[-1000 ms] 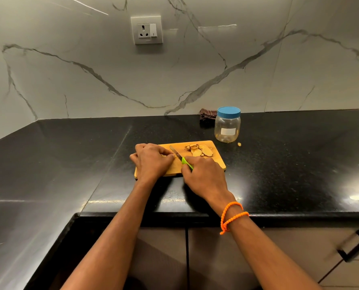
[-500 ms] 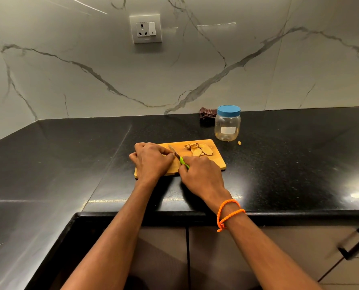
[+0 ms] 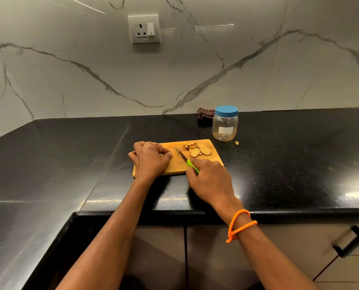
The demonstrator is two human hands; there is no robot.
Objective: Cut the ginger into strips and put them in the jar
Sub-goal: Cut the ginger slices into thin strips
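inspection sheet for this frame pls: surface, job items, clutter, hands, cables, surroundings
Surface: black stone countertop, glossy.
Job's things: ginger slices on wooden cutting board; jar behind the board, blue lid on.
Clutter: dark cloth by the wall; ginger scrap beside the jar.
Hands: left hand pressing ginger on the board; right hand gripping green-handled knife.
Cables: nothing seen.
Surroundings: marble backsplash, wall socket, cabinet doors below.

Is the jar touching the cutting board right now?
Apart. The head view shows the jar standing behind the cutting board's far right corner, with a strip of black countertop visible between them.
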